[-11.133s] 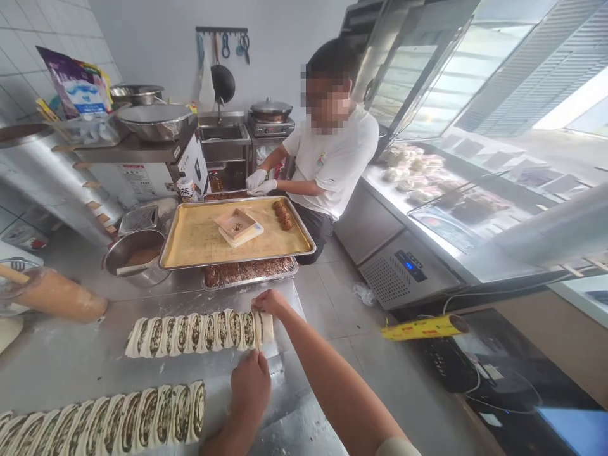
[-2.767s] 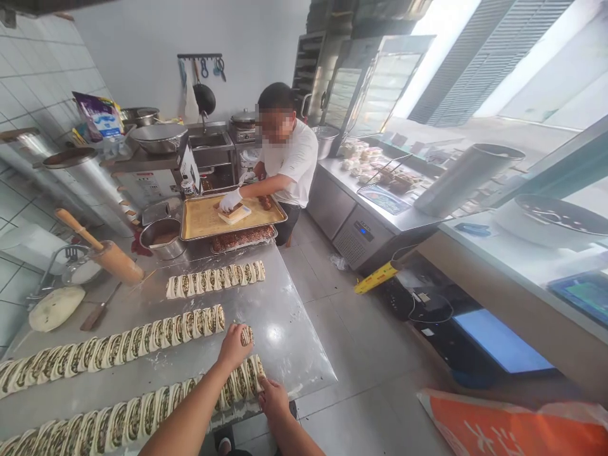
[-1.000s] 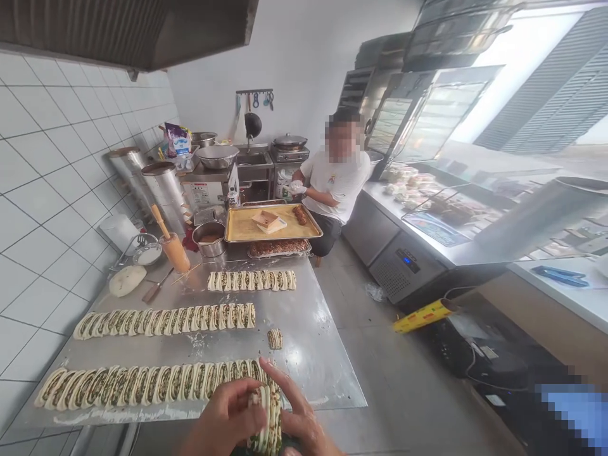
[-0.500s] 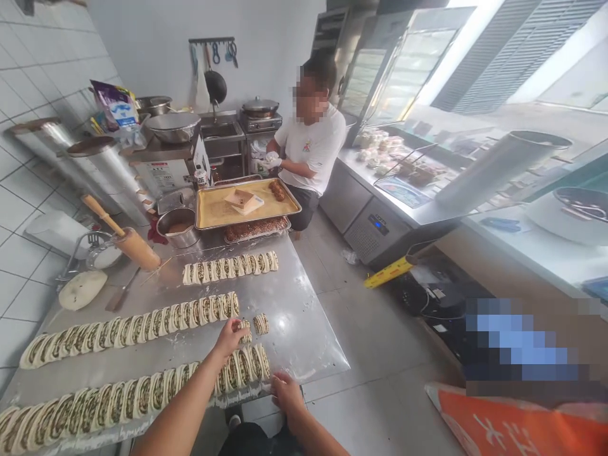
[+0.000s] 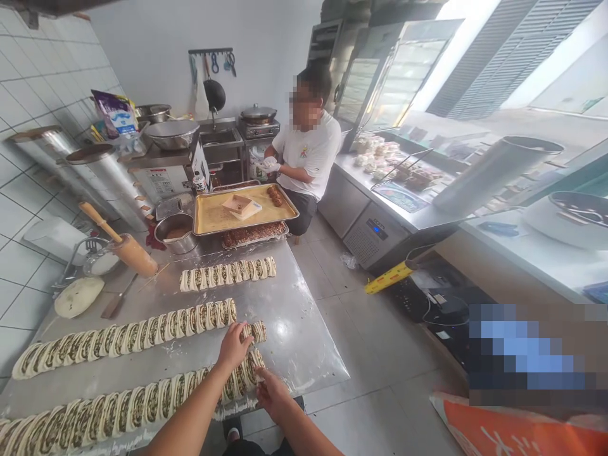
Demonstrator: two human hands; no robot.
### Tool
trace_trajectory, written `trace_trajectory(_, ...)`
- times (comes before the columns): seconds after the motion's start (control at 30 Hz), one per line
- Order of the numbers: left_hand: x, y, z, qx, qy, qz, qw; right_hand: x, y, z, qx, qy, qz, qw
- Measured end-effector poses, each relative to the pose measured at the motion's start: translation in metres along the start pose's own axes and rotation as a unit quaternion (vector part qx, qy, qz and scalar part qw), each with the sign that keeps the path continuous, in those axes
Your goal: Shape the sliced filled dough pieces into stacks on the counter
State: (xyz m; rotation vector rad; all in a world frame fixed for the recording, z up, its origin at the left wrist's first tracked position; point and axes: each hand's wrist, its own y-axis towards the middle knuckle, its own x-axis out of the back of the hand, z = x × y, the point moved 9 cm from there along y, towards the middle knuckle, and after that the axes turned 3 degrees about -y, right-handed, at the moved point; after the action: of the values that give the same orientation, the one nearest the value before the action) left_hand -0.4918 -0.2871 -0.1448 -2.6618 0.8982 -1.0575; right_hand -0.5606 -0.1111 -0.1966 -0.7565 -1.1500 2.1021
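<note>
Long rows of pale dough slices with a dark green filling lie on the metal table. My left hand has its fingers curled round a small filled dough piece, which is partly hidden by them. Right against it sits another small piece. At the right end of the front row, my right hand has its fingertips closed on the end slice. The middle row and a shorter back row lie farther off.
A rolling pin, a scraper and a dough lump lie at the left. A steel pot and a lined tray stand at the back. Beyond the tray sits a gloved co-worker. The table's right edge borders the floor.
My left hand has brought its dough piece down against the other small piece. My right hand has moved left and up to the end of the front row. The view has shifted slightly.
</note>
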Motion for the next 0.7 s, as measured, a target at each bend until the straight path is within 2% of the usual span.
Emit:
trace_trajectory(0.13, 0.025, -0.042, -0.022, -0.06, -0.013, 0.031, 0.998, -0.004, -0.038, 0.026, 0.026, -0.002, 0.081, 0.996)
trace_trajectory(0.2, 0.04, -0.07, -0.048, -0.133, -0.022, 0.068, 0.988, -0.017, -0.074, 0.046, 0.055, -0.013, 0.148, 0.987)
trace_trajectory(0.3, 0.07, -0.11, -0.095, -0.237, -0.042, 0.109, 0.964, -0.047, -0.146, 0.079, 0.101, -0.037, 0.272, 0.956)
trace_trajectory(0.37, 0.095, -0.129, -0.122, -0.276, -0.05, 0.109, 0.954, -0.064, -0.19, 0.093, 0.102, -0.049, 0.334, 0.936)
trace_trajectory(0.43, 0.118, -0.147, -0.147, -0.309, -0.046, 0.099, 0.945, -0.077, -0.224, 0.097, 0.071, -0.067, 0.389, 0.916)
trace_trajectory(0.53, 0.147, -0.169, -0.175, -0.334, -0.041, 0.078, 0.939, -0.088, -0.253, 0.096, 0.056, -0.132, 0.436, 0.889)
trace_trajectory(0.6, 0.161, -0.18, -0.186, -0.321, -0.052, 0.059, 0.944, -0.093, -0.262, 0.103, 0.115, -0.202, 0.436, 0.869)
trace_trajectory(0.7, 0.173, -0.19, -0.19, -0.246, -0.1, 0.017, 0.964, -0.097, -0.275, 0.126, 0.298, -0.28, 0.394, 0.823)
